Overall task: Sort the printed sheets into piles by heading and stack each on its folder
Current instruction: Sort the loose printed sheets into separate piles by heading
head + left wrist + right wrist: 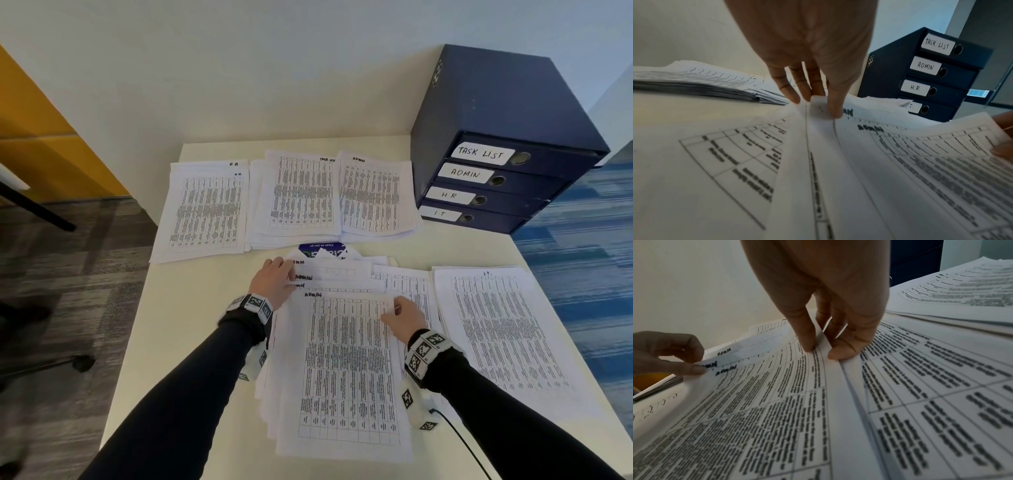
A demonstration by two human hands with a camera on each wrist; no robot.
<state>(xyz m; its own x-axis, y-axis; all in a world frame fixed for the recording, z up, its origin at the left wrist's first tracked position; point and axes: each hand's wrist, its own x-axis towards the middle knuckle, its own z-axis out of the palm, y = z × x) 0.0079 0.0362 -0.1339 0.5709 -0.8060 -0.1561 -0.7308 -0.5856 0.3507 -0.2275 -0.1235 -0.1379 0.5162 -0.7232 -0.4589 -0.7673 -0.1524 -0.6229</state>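
I see both hands, left and right, pinching fanned sheets headed ADMIN; binders read TASK LIST, ADMIN, HR, IT.

Your right hand pinches the right edge of the top ADMIN sheet, your left hand pinches sheets at its far-left corner, and another pile sits right of it.
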